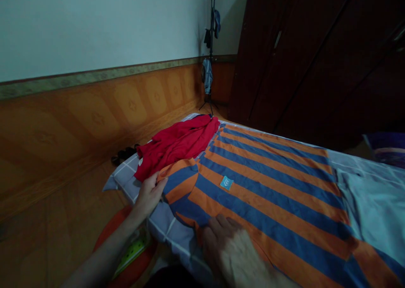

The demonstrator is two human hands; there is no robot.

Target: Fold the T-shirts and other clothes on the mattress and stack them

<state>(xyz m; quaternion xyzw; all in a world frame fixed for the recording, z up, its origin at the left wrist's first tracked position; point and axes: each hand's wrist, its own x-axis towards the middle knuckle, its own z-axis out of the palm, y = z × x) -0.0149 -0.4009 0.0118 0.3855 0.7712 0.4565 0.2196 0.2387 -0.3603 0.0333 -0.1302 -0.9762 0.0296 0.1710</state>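
A shirt with orange and blue stripes [253, 182] lies spread over the bed, a small light-blue patch on its chest. At the near left, my left hand [152, 191] pinches the end of its sleeve. My right hand [223, 239] rests on the shirt's near edge below the sleeve, fingers curled down onto the cloth. Crumpled red clothing [177, 142] lies just beyond the sleeve, and a pale blue-grey cloth [375, 212] is at the right, past the hem.
The bed has a grey checked cover [172, 233]. An orange-red round object [110, 224] with a green item [131, 254] stands low at the left. Dark footwear [125, 154] lies by the wall. A coat rack [211, 39] and dark wardrobe [303, 60] stand behind.
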